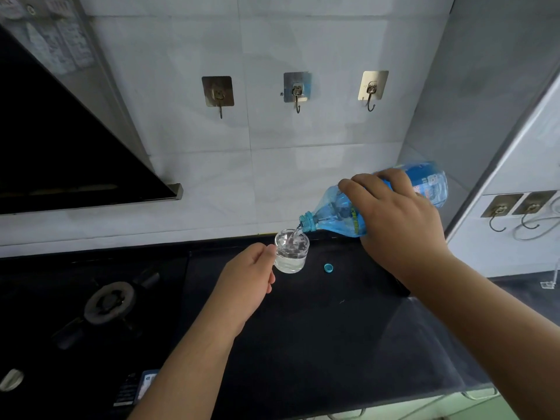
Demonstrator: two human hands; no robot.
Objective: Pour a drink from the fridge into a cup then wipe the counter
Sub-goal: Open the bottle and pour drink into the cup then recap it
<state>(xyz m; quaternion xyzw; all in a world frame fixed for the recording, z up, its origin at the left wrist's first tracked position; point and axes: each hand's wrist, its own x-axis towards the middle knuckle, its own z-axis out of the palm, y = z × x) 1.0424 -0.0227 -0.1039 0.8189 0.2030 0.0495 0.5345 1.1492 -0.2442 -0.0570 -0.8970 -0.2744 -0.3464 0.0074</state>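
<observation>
Pouring hand: the right hand (400,219) is wrapped from above around the middle of the tinted blue plastic bottle (342,212), holding it tipped mouth-down toward the left.
Steadying hand: the left hand (251,274) is curled against the near-left side of the small clear glass cup (291,251); it seems to grip the side or a handle, though the fingers hide which.
Stream: a thin clear run drops from the bottle's threaded neck into the cup, just below and left of the right hand's fingertips.
Fill level: liquid looks well up the cup, so I judge the pour to be near its end.
Overflow risk: holding this tilt a moment too long would send liquid over the rim onto the black stone counter (318,328).
Splash risk: the neck hangs over the far edge of the rim, not the centre; a small drift right would drop the stream outside.
Tip risk: a nudge from the left hand could slide or topple the light cup.
Cap: the small blue screw cap (328,267) lies loose on the counter, right of the cup and below the right hand, easily knocked away.
Burner: the gas hob ring (109,303) sits well left of the left hand, out of play.
</observation>
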